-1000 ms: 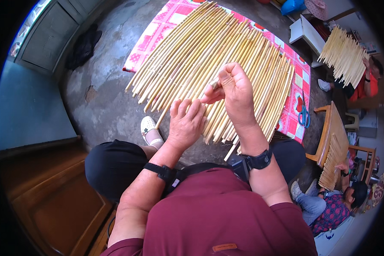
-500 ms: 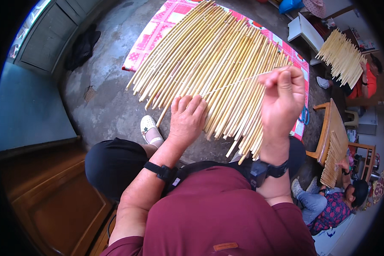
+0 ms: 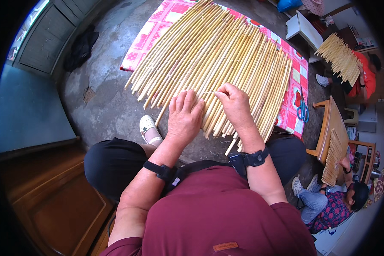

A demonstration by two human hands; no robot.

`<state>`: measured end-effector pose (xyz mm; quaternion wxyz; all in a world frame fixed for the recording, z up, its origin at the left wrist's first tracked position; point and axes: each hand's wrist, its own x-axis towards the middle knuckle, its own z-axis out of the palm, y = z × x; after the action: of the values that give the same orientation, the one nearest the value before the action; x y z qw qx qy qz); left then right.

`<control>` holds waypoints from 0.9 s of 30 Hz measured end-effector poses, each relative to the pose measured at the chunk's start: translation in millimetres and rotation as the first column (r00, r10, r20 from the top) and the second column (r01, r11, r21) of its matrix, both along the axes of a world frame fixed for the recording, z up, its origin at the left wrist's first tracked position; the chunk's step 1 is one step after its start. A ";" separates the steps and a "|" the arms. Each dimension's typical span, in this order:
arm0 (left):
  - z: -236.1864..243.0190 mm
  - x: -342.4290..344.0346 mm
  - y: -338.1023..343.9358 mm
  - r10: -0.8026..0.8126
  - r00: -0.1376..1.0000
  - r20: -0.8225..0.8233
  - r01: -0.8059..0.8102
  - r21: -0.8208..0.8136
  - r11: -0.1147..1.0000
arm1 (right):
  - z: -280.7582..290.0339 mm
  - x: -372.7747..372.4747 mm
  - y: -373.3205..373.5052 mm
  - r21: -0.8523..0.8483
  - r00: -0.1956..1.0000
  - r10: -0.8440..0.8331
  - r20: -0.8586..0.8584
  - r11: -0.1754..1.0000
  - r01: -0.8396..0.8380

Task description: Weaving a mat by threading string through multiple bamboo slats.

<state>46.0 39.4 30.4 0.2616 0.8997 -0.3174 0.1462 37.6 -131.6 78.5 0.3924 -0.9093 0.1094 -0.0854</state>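
Observation:
A mat of pale yellow reed stalks [image 3: 226, 55] lies side by side in front of me, with rows of white string stitches across it. My left hand [image 3: 185, 114] rests palm down on the stalks near their close ends, fingers spread and pressing on them. Just to its right, my right hand [image 3: 236, 106] is closed in a pinch on a white string [image 3: 208, 92]. The short stretch of string runs from that pinch to beside my left fingertips. Whether my left fingers also touch the string, I cannot tell.
Under the reeds is a pink checked tablecloth [image 3: 295, 112]. Blue-handled scissors [image 3: 303, 112] lie at its right edge. A wooden table [image 3: 324, 128] stands to the right, where two people handle similar reed mats [image 3: 339, 57]. A wooden cabinet [image 3: 59, 205] is at the left.
My right hand has come down and left from above the reeds to beside my left hand. The taut string between them is much shorter. My left hand has barely moved.

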 end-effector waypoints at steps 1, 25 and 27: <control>0.0 -0.4 -0.4 0.009 1.000 0.004 -0.009 0.017 1.000 | 1.8 0.4 2.3 0.080 1.000 -0.019 -0.024 0.997 0.021; -10.6 -28.8 26.2 -0.523 -0.024 -0.852 -0.805 -0.294 0.515 | -42.0 0.5 -21.4 -0.121 0.835 0.377 0.400 0.925 -0.360; -14.4 -20.6 17.3 -0.653 0.141 -0.744 -0.831 -0.448 0.331 | -43.3 0.2 -24.4 -0.148 0.832 0.392 0.393 0.920 -0.364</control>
<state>25.4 56.7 16.0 0.8363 0.4182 0.1774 -0.3070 37.8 -156.0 35.2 0.3850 -0.8862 -0.1613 -0.2011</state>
